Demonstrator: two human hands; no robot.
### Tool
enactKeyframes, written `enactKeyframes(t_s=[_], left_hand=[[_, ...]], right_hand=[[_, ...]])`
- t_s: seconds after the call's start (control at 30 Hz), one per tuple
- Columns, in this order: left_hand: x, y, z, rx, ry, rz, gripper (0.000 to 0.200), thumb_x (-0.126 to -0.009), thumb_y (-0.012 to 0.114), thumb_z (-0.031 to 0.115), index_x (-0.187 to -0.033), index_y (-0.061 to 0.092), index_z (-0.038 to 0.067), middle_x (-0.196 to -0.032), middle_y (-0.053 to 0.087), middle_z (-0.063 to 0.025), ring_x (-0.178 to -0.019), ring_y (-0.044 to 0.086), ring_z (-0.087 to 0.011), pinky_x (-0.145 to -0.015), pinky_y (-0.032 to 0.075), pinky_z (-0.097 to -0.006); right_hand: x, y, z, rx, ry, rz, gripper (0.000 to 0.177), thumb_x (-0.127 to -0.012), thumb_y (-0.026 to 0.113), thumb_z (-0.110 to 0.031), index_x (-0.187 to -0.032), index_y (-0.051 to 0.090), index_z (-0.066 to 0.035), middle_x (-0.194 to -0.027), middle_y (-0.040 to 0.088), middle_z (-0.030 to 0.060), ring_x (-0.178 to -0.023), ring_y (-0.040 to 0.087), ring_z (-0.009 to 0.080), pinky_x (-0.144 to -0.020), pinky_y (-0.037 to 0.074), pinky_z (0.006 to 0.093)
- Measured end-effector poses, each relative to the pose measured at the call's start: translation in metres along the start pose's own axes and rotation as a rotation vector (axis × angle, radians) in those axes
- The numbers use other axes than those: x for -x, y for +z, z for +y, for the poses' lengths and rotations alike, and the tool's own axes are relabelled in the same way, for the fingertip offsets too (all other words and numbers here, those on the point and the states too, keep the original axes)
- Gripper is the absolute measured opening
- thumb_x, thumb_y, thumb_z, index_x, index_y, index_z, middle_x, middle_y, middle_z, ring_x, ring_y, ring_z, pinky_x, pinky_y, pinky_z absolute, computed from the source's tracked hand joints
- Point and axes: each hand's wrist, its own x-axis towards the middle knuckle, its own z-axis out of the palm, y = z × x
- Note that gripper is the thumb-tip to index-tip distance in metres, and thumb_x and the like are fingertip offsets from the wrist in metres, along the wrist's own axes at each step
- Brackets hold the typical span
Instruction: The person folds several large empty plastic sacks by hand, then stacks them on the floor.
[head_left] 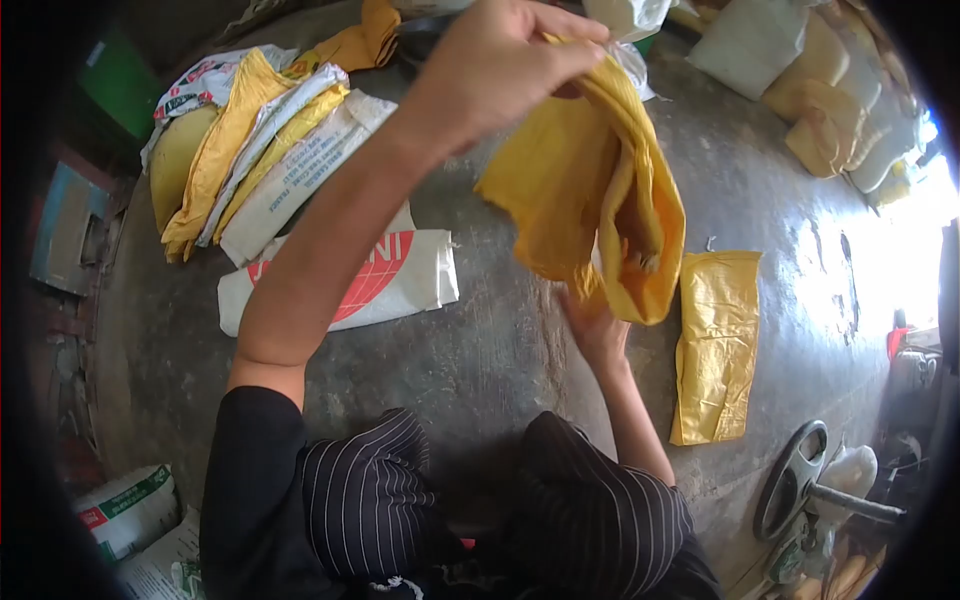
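My left hand (520, 60) is raised at the top middle, its thumb and fingers closed on the upper edge of a yellow woven sack (555, 190). The sack hangs down in folds, with a gaping fold on its right side. At its lower end is my right hand (600, 335), closed on the fabric; part of that hand is hidden by the sack, and fingertips seem to show in the fold. On the floor just right of it lies a flat, folded yellow sack (718, 345). Left of my hands is a folded white sack (425, 275) with a red print, partly behind my left forearm.
A fanned pile of yellow and white sacks (300, 175) lies at the upper left. More pale bundles (825, 80) are heaped at the upper right. A grey wheel with a shaft (790, 480) stands at the lower right, and printed bags (130, 510) at the lower left.
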Motion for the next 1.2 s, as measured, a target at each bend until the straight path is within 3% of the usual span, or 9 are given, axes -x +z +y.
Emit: enactKeyframes(t_s=[0.17,0.23,0.33,0.43,0.63,0.77,0.83,1.0,1.2], left_hand=[[0.009,-0.030,0.047,0.068,-0.007,-0.074,0.052,-0.088,0.060,0.024,-0.133,0.045,0.003,-0.117,0.060,-0.0150,-0.102,0.060,-0.0188,-0.094,0.046,-0.0316],[0.028,-0.019,0.033,0.263,0.248,-0.081,0.083,-0.087,0.061,0.033,-0.148,0.008,0.013,-0.141,0.037,-0.0196,-0.123,0.044,-0.0243,-0.105,0.033,-0.0362],[0.079,-0.017,0.002,-0.651,0.286,-0.107,0.142,-0.057,0.075,0.066,-0.141,-0.021,0.005,-0.148,0.011,-0.0293,-0.139,0.011,-0.0393,-0.111,0.016,-0.0424],[0.112,-0.014,-0.024,-1.142,0.112,-0.035,0.145,-0.052,0.080,0.062,-0.141,-0.019,0.004,-0.146,0.013,-0.0305,-0.138,0.010,-0.0430,-0.111,0.018,-0.0459],[0.152,-0.092,-0.223,-0.409,-0.554,0.077,0.139,-0.059,0.082,0.051,-0.140,-0.018,-0.001,-0.141,0.026,-0.0328,-0.131,0.033,-0.0372,-0.106,0.031,-0.0369],[0.201,-0.083,-0.280,-0.639,-0.587,0.133,0.134,-0.064,0.078,0.052,-0.139,-0.017,-0.007,-0.141,0.027,-0.0327,-0.131,0.033,-0.0349,-0.106,0.030,-0.0365],[0.208,-0.069,-0.288,-0.577,-0.813,-0.114,0.127,-0.068,0.072,0.057,-0.139,-0.008,-0.012,-0.143,0.023,-0.0314,-0.133,0.032,-0.0335,-0.108,0.029,-0.0359],[0.192,-0.030,-0.328,-0.613,-0.861,-0.001,0.092,-0.073,0.060,0.065,-0.130,0.041,-0.005,-0.130,0.046,-0.0266,-0.124,0.043,-0.0360,-0.100,0.037,-0.0410],[0.155,0.013,-0.362,-1.062,-0.473,-0.049,0.068,-0.080,0.056,0.058,-0.116,0.054,0.001,-0.118,0.056,-0.0205,-0.112,0.048,-0.0343,-0.098,0.034,-0.0427]], right_hand=[[-0.072,-0.088,-0.050,-0.569,-0.093,0.266,0.022,-0.086,0.062,-0.017,-0.094,0.062,0.003,-0.079,0.065,0.0136,-0.064,0.062,0.0190,-0.061,0.049,0.0316],[-0.090,-0.113,-0.076,-0.590,0.039,0.220,0.025,-0.091,0.056,-0.020,-0.084,0.063,0.003,-0.068,0.063,0.0111,-0.058,0.058,0.0129,-0.059,0.048,0.0302],[-0.130,-0.136,-0.087,-0.623,0.162,0.205,0.030,-0.092,0.056,-0.026,-0.088,0.063,0.003,-0.075,0.065,0.0100,-0.064,0.057,0.0097,-0.060,0.048,0.0295],[-0.164,-0.163,-0.089,-1.018,0.161,0.113,0.035,-0.092,0.056,-0.030,-0.096,0.062,0.004,-0.084,0.066,0.0079,-0.070,0.060,0.0110,-0.064,0.049,0.0285],[-0.167,-0.167,0.052,-1.185,0.430,-0.113,0.043,-0.090,0.058,-0.034,-0.103,0.058,0.007,-0.090,0.064,0.0078,-0.075,0.062,0.0140,-0.067,0.049,0.0255],[-0.094,-0.084,0.367,-0.668,0.782,-0.191,0.054,-0.087,0.057,-0.047,-0.087,0.061,0.006,-0.071,0.059,0.0076,-0.054,0.054,0.0165,-0.044,0.041,0.0343],[-0.059,-0.110,0.318,0.114,1.281,-0.012,0.061,-0.085,0.053,-0.057,-0.083,0.061,0.004,-0.066,0.057,0.0096,-0.047,0.050,0.0201,-0.039,0.038,0.0367],[-0.037,-0.103,0.368,0.046,0.922,0.264,0.064,-0.083,0.052,-0.059,-0.095,0.062,0.003,-0.072,0.060,0.0147,-0.064,0.059,0.0255,-0.063,0.048,0.0401],[-0.006,-0.008,0.156,0.353,0.713,-0.647,0.079,-0.085,0.049,-0.059,-0.139,0.032,-0.005,-0.129,0.044,0.0269,-0.115,0.048,0.0377,-0.091,0.042,0.0482]])
